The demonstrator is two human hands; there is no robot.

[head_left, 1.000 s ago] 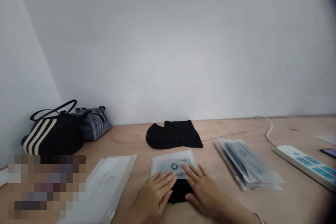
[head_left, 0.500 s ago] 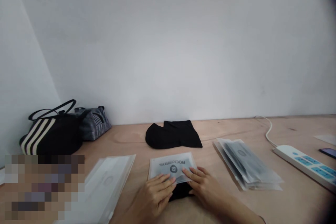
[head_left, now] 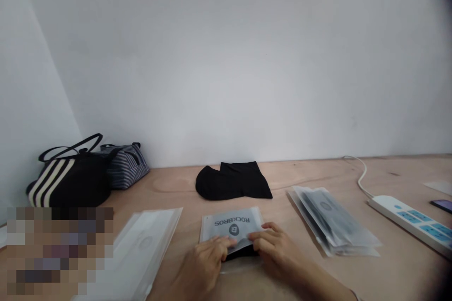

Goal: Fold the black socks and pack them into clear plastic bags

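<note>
Bottom centre, the left hand (head_left: pixel 203 263) and right hand (head_left: pixel 278 251) have slid back off the pouch (head_left: pixel 231 225) lying on the bench (head_left: pixel 169 188); their fingers now pinch its near edge. The cloth (head_left: pixel 242 252) that stuck out shows only a sliver, so it sits almost wholly inside.

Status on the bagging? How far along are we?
Done: a stack of filled pouches lies at the right. In hand: the left hand and right hand pinch the near edge of the ROCKBROS pouch. Black fabric shows at its mouth, so it looks not yet sealed. Left: the black garment pile by the wall, unbagged, and the empty pouches at the left.
</note>
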